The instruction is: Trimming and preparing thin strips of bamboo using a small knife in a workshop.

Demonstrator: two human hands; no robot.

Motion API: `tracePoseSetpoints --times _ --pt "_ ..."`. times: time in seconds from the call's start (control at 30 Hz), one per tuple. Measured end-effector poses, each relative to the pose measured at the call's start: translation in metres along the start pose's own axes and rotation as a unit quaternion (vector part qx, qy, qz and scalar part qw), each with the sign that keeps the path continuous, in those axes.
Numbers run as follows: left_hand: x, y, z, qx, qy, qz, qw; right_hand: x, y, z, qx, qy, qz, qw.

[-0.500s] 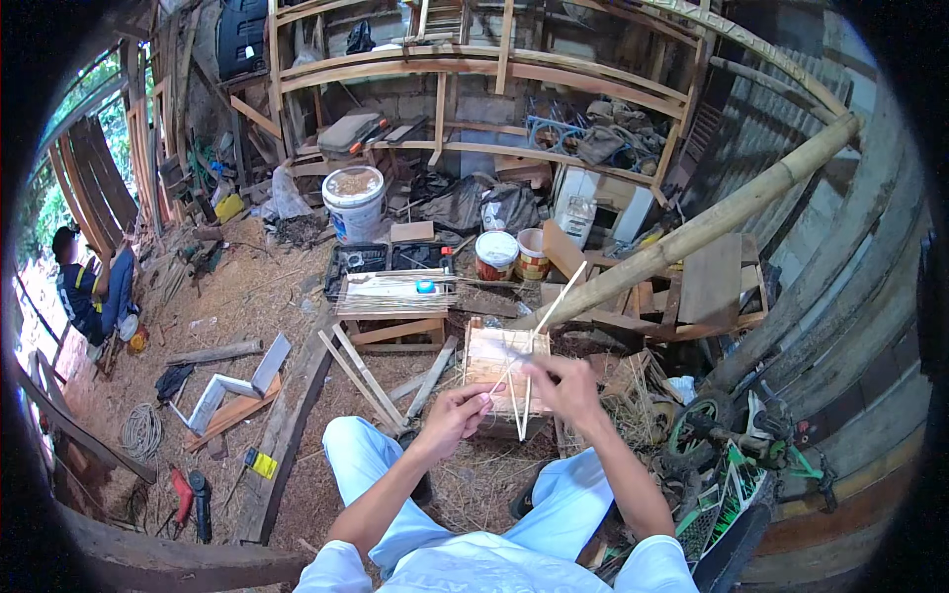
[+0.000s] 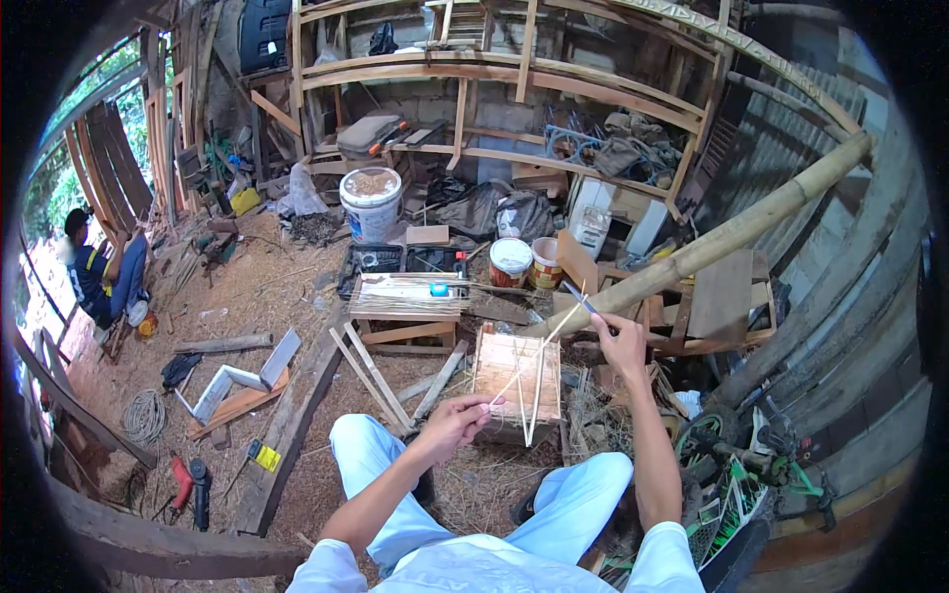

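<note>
Upward and to the right has moved the right hand; earlier it was close beside the left hand, and now it is well apart, at two o'clock from it. Its fingers are closed around a knife. The left hand pinches narrowly one end of a pale strip, which stretches over the low wooden counter, near one o'clock. I judge that this strip is under work, not yet laid aside; how much cutting remains on it, I cannot tell. Toward eleven o'clock, a row of thin sticks rests on a wooden stand, and these look already finished. Two thicker slats lie at ten o'clock, untouched by either hand.
</note>
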State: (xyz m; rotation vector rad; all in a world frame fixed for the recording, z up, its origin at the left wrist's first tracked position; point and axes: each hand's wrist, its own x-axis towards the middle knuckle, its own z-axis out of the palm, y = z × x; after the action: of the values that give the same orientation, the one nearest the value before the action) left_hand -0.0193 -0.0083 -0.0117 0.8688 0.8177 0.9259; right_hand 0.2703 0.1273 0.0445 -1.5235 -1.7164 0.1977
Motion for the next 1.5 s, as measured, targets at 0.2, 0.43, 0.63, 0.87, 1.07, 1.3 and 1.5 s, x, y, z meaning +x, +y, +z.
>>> tracePoseSetpoints --times 0.2,0.43,0.63,0.87,1.07,1.3,1.5 --pt "0.017 0.011 0.006 -0.111 0.002 0.018 0.994 -0.076 -0.051 0.035 0.105 -0.139 -0.166 0.971" --pt "0.023 0.016 0.003 -0.139 -0.013 0.016 0.990 -0.063 -0.055 0.038 0.072 -0.082 -0.191 0.976" --pt "0.015 0.011 0.002 -0.101 0.001 0.019 0.995 -0.031 -0.031 0.033 0.008 -0.059 -0.119 0.991" --pt "0.009 0.001 -0.007 -0.087 0.019 -0.001 0.996 0.003 -0.006 0.031 -0.009 -0.049 -0.023 0.999" --pt "0.010 -0.006 -0.014 -0.077 0.023 -0.014 0.997 0.015 0.022 0.042 -0.058 -0.039 0.004 0.998" --pt "0.016 -0.004 -0.011 -0.067 0.041 -0.025 0.997 -0.016 0.000 0.056 0.064 -0.134 -0.039 0.988" --pt "0.020 0.004 -0.002 -0.182 0.027 -0.039 0.982 -0.083 -0.055 0.052 0.097 -0.149 -0.218 0.959"
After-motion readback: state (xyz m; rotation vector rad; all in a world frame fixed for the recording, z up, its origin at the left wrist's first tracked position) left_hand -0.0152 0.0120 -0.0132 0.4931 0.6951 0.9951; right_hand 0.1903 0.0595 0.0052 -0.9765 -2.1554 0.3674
